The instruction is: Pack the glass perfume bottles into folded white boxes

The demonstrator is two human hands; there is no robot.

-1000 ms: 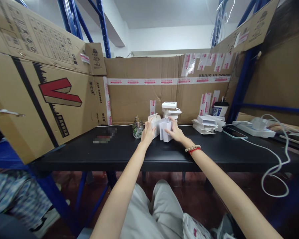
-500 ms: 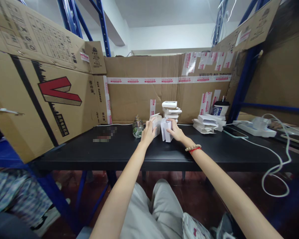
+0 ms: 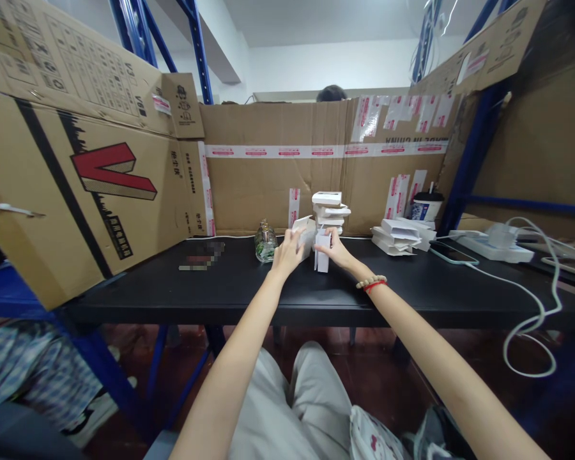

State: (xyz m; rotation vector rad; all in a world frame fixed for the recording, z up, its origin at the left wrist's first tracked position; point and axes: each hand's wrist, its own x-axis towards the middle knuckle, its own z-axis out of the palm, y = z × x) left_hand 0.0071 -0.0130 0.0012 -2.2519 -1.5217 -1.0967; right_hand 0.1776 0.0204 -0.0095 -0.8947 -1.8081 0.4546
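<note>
My left hand point(image 3: 288, 253) is closed on a white paper box point(image 3: 307, 235) with a raised flap, standing over the black tabletop point(image 3: 211, 291). In my right hand point(image 3: 336, 248), thumb and fingers grip a narrow folded white card piece point(image 3: 322, 255), held upright just right of that box. Whether the two pieces touch, I cannot tell. Behind my hands rises a stack of small white boxes point(image 3: 329, 199). A glass jar point(image 3: 265, 244) with green bits inside stands left of my left hand.
Flattened white boxes point(image 3: 397, 236) lie in a pile on the right, before a lidded cup point(image 3: 426, 206). Farther right are a phone point(image 3: 454, 253), a power strip point(image 3: 501, 249) and a looping white cable point(image 3: 531, 329). Cardboard walls point(image 3: 268, 182) enclose the back and left.
My right hand has pressed the card piece's spread panels together into a narrower shape. My left hand stays nearly in place. The top of a person's head now shows above the back cardboard.
</note>
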